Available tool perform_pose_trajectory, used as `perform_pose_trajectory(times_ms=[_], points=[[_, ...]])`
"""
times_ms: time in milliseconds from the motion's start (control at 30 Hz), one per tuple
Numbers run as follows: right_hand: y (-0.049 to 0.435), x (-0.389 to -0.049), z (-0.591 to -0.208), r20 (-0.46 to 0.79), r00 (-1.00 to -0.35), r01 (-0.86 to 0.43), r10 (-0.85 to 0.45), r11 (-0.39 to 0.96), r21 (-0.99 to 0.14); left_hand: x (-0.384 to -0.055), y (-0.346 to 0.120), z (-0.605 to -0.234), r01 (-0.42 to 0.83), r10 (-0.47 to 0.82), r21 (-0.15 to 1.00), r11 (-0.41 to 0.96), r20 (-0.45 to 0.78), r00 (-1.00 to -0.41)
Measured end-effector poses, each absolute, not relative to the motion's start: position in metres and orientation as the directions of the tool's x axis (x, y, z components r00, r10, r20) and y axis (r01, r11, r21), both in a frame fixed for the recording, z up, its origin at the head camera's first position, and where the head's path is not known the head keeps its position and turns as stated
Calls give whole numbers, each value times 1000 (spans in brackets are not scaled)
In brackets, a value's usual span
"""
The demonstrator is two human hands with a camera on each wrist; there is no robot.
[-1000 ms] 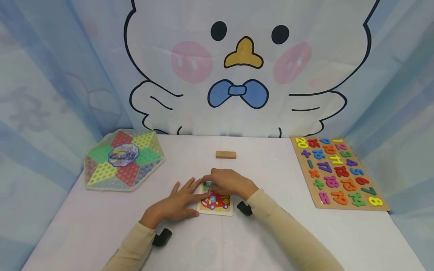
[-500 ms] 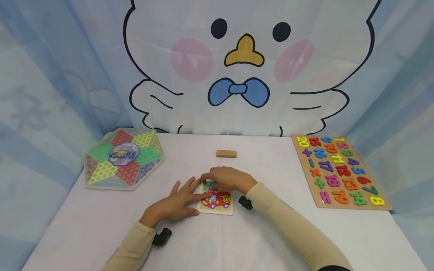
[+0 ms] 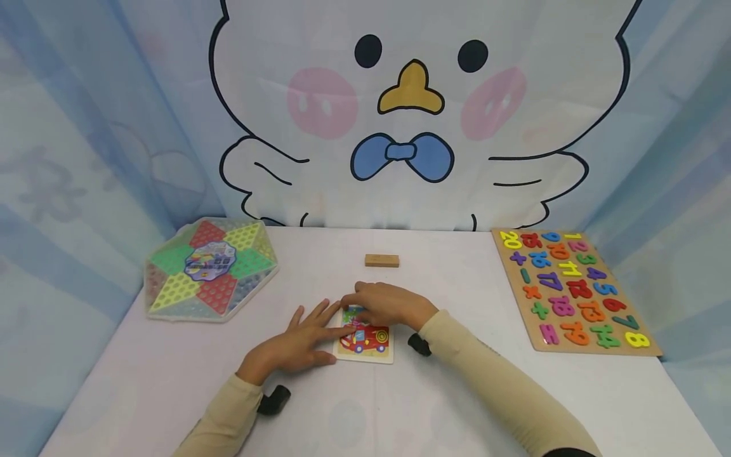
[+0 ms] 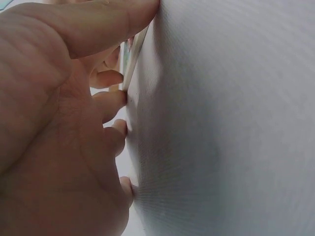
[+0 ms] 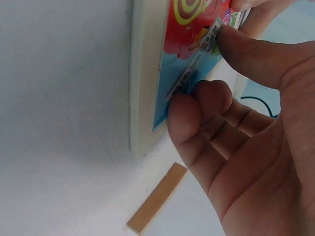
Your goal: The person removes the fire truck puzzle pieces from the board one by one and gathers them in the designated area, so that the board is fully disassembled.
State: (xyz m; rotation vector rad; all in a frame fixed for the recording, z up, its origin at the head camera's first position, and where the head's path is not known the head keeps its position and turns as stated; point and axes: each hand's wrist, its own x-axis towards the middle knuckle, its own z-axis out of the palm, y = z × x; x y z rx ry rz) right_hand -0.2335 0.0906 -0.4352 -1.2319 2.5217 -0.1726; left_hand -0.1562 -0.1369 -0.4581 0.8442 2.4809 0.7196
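Note:
A small picture puzzle (image 3: pixel 365 346) with a red car and a pale frame lies flat on the white table. My left hand (image 3: pixel 297 346) spreads its fingers at the puzzle's left edge, the index finger reaching over the picture. In the left wrist view the left hand's thumb (image 4: pixel 108 24) and fingertips rest at the tabletop beside the frame. My right hand (image 3: pixel 388 304) bends over the puzzle's top part and hides some of it. The right wrist view shows its thumb and curled fingers pinching a puzzle piece (image 5: pixel 194 66), whose edge shows above the picture.
Behind the puzzle lies a small wooden block (image 3: pixel 381 261). A hexagonal Chinese checkers set (image 3: pixel 211 270) sits at the left, and a wooden board of coloured numbers (image 3: pixel 571 292) at the right. A printed curtain (image 3: pixel 411 209) stands along the table's back edge.
The right hand and forearm have shifted very slightly, still over the puzzle's top part. The left hand stays in place.

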Motion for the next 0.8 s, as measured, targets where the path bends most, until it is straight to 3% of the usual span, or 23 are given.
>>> perform_pose_trajectory(times_ms=[133,500,800], points=[[88,-233,-430,-255,-568,-760,-783,618,-204,-156,-136,-458,429,649,591,683,-222,-728],[80,-239,-425,-349,-557,-727,-754,645,-235,-157,-135,-460,434,647,589,682,-208,-734],[82,-239,-429,-305,-563,-712,-768,638,-292,-157,-136,-460,418,637,586,694,-228,-737]])
